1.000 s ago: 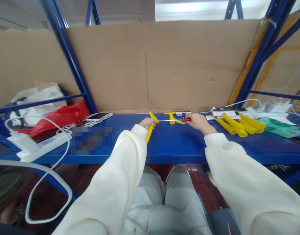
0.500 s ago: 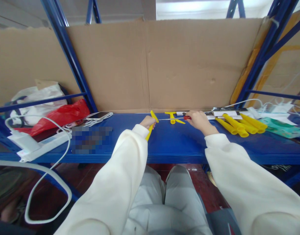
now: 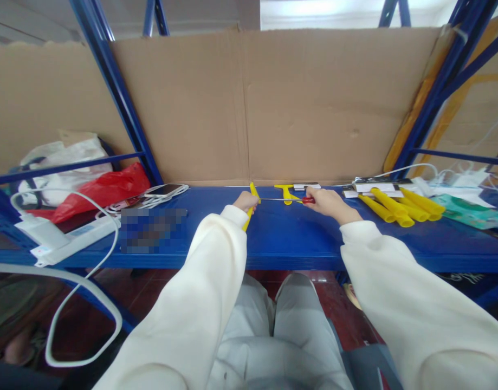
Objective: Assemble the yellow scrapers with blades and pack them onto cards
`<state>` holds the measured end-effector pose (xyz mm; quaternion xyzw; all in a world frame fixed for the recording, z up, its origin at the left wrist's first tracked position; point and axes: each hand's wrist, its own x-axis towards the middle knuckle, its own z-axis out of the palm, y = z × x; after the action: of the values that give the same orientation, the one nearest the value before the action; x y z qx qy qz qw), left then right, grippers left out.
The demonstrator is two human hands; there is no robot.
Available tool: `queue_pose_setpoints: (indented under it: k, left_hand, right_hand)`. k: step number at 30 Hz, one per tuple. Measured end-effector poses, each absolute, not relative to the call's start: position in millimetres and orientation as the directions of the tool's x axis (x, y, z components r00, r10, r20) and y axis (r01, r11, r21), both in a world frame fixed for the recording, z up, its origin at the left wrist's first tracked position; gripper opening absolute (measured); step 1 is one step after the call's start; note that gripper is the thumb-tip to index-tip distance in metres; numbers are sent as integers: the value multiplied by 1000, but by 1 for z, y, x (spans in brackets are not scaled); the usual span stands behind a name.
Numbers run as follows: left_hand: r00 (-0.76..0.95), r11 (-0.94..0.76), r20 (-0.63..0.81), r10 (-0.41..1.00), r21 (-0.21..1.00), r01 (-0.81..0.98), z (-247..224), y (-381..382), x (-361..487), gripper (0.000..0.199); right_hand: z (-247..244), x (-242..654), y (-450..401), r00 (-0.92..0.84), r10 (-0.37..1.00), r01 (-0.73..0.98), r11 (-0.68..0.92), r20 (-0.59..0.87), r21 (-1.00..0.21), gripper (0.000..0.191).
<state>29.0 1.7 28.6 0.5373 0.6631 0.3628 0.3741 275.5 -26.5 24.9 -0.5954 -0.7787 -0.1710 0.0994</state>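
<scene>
Left hand (image 3: 245, 201) grips a yellow piece (image 3: 253, 190), right hand (image 3: 328, 203) a screwdriver (image 3: 308, 200), over a blue shelf (image 3: 293, 238) (cardboard (image 3: 309, 103) behind).

Brown cardboard sheet (image 3: 314, 108) across upper middle of frame, vertical crease near centre. Blue metal uprights (image 3: 122, 97) slant at upper left and upper right. Blue worktop (image 3: 297, 244) runs side to side mid-frame. Below it, dark red floor (image 3: 155, 284), glossy in spots. Pale grey surface (image 3: 208, 16) at top, left of centre; bright white area (image 3: 346, 13) right of it.

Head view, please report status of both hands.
Left hand: gripping long yellow plastic piece. Right hand: red-handled slim metal screwdriver, pointing at that piece. Near screwdriver: yellow forked plastic piece.
</scene>
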Motion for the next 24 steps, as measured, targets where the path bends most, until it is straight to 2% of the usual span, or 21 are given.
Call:
queue_pose_setpoints:
  k: [8, 13, 18, 24]
  left_hand:
    - [-143, 153, -101, 984, 894, 420, 28, 1, 29, 25]
    - [-143, 156, -104, 984, 892, 424, 26, 4, 27, 22]
    - [-133, 139, -94, 987, 909, 392, 24, 6, 26, 27]
    - [-141, 141, -90, 986, 903, 406, 25, 4, 27, 30]
  right_hand:
    - [24, 277, -24, -295, 902, 955, 283, 315, 84, 33]
    - [21, 277, -21, -285, 907, 958, 284, 312, 49, 27]
    - [18, 279, -19, -299, 880, 954, 285, 369, 91, 18]
    - [22, 280, -24, -292, 898, 956, 286, 328, 69, 21]
